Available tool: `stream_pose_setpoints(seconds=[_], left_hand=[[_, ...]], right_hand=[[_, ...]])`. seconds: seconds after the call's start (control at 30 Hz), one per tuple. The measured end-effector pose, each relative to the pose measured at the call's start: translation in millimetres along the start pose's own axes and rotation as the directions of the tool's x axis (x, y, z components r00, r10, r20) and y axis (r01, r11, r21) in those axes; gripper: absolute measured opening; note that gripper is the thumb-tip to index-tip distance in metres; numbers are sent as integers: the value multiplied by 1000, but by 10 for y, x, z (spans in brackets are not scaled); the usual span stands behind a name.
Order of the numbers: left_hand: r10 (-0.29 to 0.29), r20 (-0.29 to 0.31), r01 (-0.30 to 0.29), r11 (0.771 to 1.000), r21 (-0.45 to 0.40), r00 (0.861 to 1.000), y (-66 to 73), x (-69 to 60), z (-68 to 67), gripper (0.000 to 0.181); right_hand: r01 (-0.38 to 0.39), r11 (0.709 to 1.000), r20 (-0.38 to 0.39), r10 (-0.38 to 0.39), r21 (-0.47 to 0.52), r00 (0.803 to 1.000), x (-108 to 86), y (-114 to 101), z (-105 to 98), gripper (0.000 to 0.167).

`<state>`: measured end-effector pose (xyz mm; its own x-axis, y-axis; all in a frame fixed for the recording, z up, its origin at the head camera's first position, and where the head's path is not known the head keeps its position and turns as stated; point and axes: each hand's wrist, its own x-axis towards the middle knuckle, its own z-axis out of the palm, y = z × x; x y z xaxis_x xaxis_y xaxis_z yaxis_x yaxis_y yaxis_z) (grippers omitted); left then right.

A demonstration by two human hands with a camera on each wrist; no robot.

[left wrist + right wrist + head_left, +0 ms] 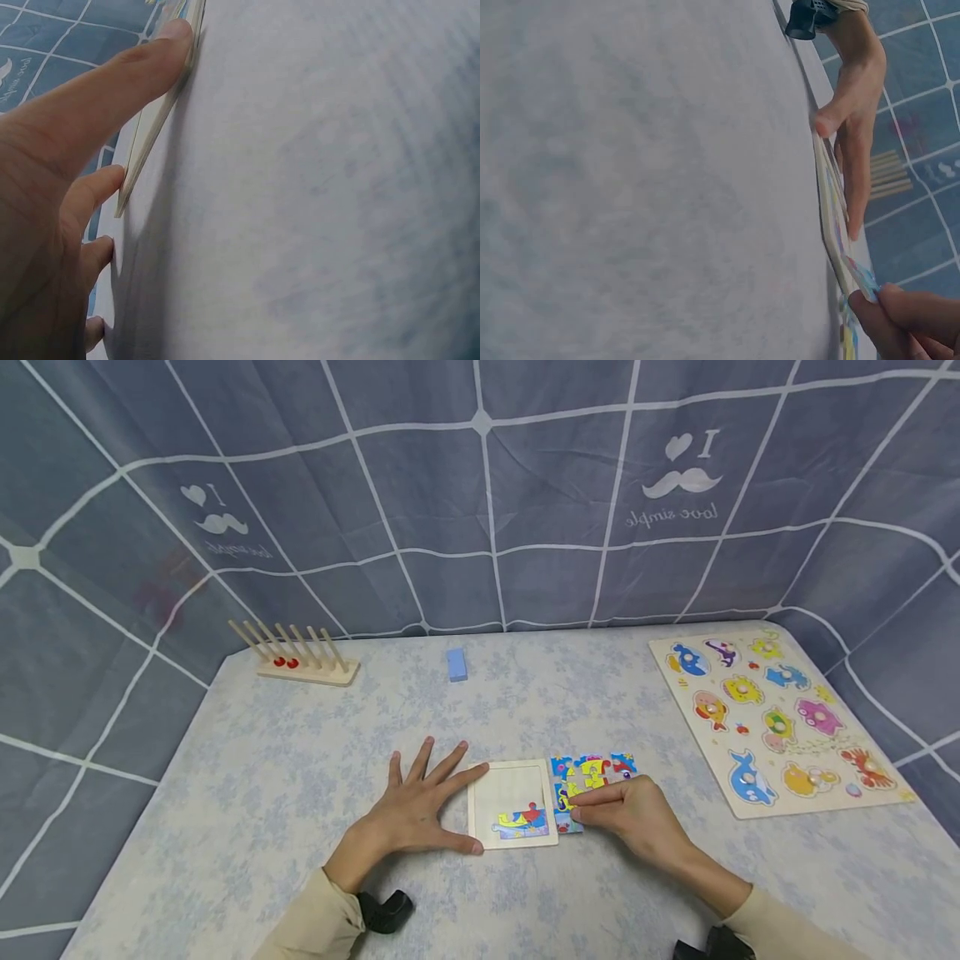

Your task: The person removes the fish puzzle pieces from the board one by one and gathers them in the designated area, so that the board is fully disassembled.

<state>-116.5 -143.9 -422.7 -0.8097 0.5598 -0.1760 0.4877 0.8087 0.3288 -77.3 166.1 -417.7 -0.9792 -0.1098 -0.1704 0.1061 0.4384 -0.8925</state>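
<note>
My left hand [412, 810] lies spread on the table, its thumb and index fingertip touching the left side of a square wooden puzzle tray [504, 783]. Several joined jigsaw pieces [523, 825] fill the tray's lower right part; bare wood shows elsewhere. Against the tray's right side are colourful loose jigsaw pieces [592, 765], partly hidden by my right hand [645, 822]. In the right wrist view, that hand pinches a jigsaw piece [863, 279] between thumb and index finger, close to the tray's edge. The left wrist view shows the left thumb [142, 71] along the tray's side.
A wooden peg stand [311, 672] with two red beads stands at the back left. Behind the tray lies a blue block [457, 665]. A large sea-animal knob puzzle board [738, 739] covers the right side. A grey-blue curtain [420, 485] hangs behind the table.
</note>
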Motion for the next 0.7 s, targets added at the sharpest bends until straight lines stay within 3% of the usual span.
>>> stream_pose_setpoints(seconds=[0.27, 0.5, 0.7], left_hand=[[-8, -12, 8, 1000, -12, 1000, -14, -17, 10, 102], [-3, -1, 3, 1000, -10, 1000, -11, -10, 5, 100], [6, -3, -6, 1000, -8, 1000, -1, -6, -1, 100]], right_hand=[[-24, 999, 12, 25, -20, 1000, -27, 41, -12, 18], [43, 985, 12, -42, -165, 999, -33, 47, -1, 8], [69, 974, 9, -69, -215, 998, -32, 48, 17, 7]])
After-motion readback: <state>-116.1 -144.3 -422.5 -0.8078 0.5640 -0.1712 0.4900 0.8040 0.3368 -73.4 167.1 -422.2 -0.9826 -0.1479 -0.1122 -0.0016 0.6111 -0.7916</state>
